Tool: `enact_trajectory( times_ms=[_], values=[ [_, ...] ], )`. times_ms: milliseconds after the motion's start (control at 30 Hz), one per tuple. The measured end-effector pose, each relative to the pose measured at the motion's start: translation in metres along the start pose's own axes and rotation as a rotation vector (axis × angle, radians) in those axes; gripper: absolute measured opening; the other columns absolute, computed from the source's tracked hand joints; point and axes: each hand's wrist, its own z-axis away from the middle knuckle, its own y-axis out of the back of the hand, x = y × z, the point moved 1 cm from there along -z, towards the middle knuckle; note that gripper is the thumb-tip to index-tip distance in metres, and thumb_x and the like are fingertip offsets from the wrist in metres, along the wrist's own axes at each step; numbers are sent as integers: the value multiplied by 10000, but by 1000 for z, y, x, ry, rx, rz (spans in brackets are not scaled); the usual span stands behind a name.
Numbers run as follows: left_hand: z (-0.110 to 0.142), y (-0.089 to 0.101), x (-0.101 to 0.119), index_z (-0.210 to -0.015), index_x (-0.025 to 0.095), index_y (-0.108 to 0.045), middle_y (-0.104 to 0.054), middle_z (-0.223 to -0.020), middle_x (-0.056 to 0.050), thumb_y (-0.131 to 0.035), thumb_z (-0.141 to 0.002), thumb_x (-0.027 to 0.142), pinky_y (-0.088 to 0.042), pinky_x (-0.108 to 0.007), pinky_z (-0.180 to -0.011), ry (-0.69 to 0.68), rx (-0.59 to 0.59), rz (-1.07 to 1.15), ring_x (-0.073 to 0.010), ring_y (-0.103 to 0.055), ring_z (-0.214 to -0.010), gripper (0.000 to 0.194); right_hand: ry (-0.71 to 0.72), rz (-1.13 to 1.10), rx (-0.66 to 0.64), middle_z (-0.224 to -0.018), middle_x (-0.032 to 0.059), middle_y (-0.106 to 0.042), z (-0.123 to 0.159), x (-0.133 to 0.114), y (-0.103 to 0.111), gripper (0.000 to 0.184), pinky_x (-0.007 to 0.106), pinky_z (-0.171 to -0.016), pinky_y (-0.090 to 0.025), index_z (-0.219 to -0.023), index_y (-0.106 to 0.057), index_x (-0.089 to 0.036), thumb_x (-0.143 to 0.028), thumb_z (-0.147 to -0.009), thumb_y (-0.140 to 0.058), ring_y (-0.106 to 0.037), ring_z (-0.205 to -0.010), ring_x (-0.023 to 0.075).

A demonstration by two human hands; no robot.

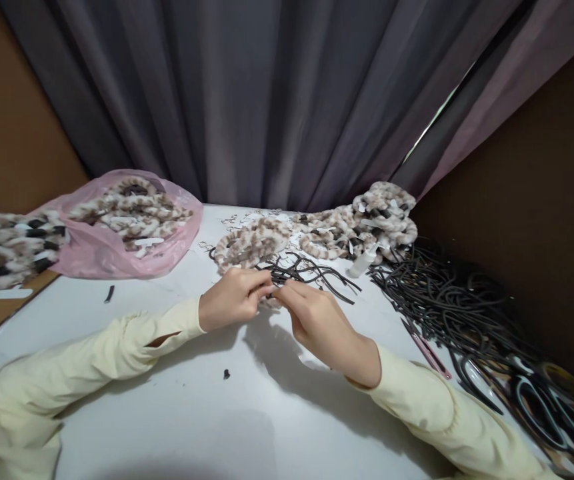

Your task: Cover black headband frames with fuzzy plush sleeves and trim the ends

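Observation:
My left hand [231, 295] and my right hand [319, 320] meet above the middle of the white table, fingertips pinched close together. A bit of brown-and-white fluffy plush cord [269, 303] shows just under the fingers, with a small dark piece at the pinch; the fingers hide most of it. Both hands are closed on this cord. Right behind them lies a fluffy plush loop [254, 243]. Several loose black cords [311, 270] stretch out beside that loop, past my right hand.
A pink plastic bag [111, 257] full of plush loops stands at the left, beside more loops [7, 247]. Plush loops [384, 213] pile up at the back right near a small clear bottle [361, 262]. Black cords [441, 293], pink tweezers [429, 350] and scissors [539, 410] lie right.

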Motion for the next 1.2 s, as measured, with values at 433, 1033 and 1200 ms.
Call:
enact_trajectory(
  times_ms=[433, 1033, 1200],
  values=[
    [4, 4, 13, -800, 182, -459, -405, -515, 87, -440, -851, 287, -253, -185, -461, 230, 3, 254, -66, -322, -425, 118, -93, -109, 80, -684, 14, -504, -12, 22, 0, 170, 216, -595, -306, -745, -476, -179, -98, -860, -379, -453, -652, 135],
    [10, 3, 13, -836, 178, -496, -579, -637, 46, -468, -821, 183, -292, -174, -446, -30, 82, 208, -52, -325, -413, 32, -56, -484, -68, -636, -14, -492, -19, 32, -12, 185, 201, -595, -317, -654, -461, -165, -80, -815, -428, -450, -621, 109],
    [7, 2, 9, -792, 165, -551, -524, -548, 53, -467, -833, 229, -280, -180, -444, 89, 79, 182, -53, -314, -400, 113, -103, -431, -9, -722, 20, -535, -20, 34, -6, 163, 231, -650, -372, -786, -547, -156, -190, -888, -424, -499, -713, 139]
  ],
)
